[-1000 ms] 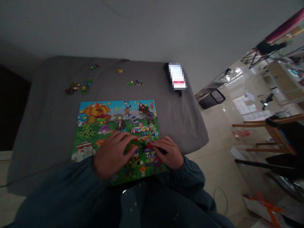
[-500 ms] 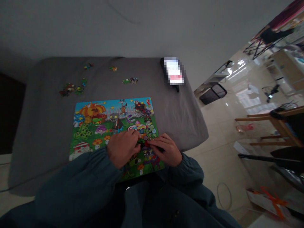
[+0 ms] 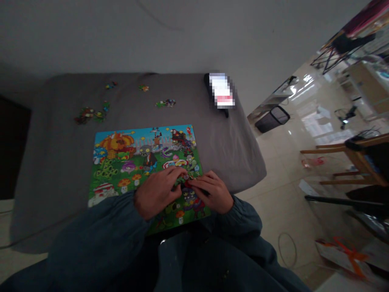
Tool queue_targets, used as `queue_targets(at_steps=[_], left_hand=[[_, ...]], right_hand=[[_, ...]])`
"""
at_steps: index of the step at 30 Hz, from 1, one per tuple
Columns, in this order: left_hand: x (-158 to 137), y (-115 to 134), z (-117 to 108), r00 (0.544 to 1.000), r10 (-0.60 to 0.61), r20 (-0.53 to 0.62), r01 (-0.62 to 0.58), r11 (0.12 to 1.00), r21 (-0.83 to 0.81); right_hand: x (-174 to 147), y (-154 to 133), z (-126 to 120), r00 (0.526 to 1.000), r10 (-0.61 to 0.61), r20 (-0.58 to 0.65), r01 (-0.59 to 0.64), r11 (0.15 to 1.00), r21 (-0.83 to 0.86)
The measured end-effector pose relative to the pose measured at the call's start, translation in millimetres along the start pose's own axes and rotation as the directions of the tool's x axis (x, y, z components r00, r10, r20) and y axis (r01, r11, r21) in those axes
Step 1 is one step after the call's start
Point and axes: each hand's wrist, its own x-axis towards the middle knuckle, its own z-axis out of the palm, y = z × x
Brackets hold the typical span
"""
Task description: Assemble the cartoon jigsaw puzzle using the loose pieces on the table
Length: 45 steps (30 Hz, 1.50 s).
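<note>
A colourful cartoon jigsaw puzzle [image 3: 130,156] lies flat before me, its picture showing plants and zombies on a lawn. Over its right half, my left hand [image 3: 159,188] has its thumb and forefinger curled around a small dark green and red puzzle piece [image 3: 187,183]. From the other side my right hand [image 3: 215,192] pinches the same piece, fingers pressed together at the puzzle's right edge. The fingers partly cover the piece, so its outline is hard to make out.
Loose puzzle pieces [image 3: 86,115] lie at the back left of the grey cloth-covered table [image 3: 231,156], with a joined pair [image 3: 165,103] nearer the middle. A phone with a lit, blurred screen [image 3: 221,91] stands at the back right. A black bin [image 3: 272,119] and wooden chair [image 3: 349,166] are on the floor.
My left forefinger has stretched further right, and its gap from the thumb has widened around the piece. My right hand has hardly moved.
</note>
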Motion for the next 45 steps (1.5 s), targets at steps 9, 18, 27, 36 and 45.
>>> queue_targets(at_steps=[9, 18, 27, 36, 45], left_hand=[[-4.7, -13.3, 1.7, 0.996, 0.087, -0.011, -0.088, 0.979, -0.185], [-28.6, -51.6, 13.7, 0.967, 0.224, -0.119, -0.23, 0.973, -0.032], [-63.4, -4.3, 25.2, 0.978, 0.205, -0.029, -0.206, 0.977, -0.055], [-56.4, -25.6, 11.6, 0.961, 0.229, -0.156, -0.223, 0.973, 0.053], [-33.7, -28.3, 29.4, 0.963, 0.152, -0.221, -0.1, 0.968, 0.228]], right_hand=[[-4.3, -19.1, -1.6, 0.994, -0.057, 0.095, 0.09, 0.915, -0.392], [-1.4, -33.4, 1.9, 0.991, -0.02, 0.129, 0.082, 0.865, -0.495], [-2.3, -29.9, 1.5, 0.992, 0.026, 0.12, 0.032, 0.892, -0.451], [-2.2, -27.5, 1.1, 0.997, 0.014, 0.079, 0.02, 0.912, -0.409], [-5.2, -23.8, 3.5, 0.996, 0.029, 0.08, 0.004, 0.921, -0.389]])
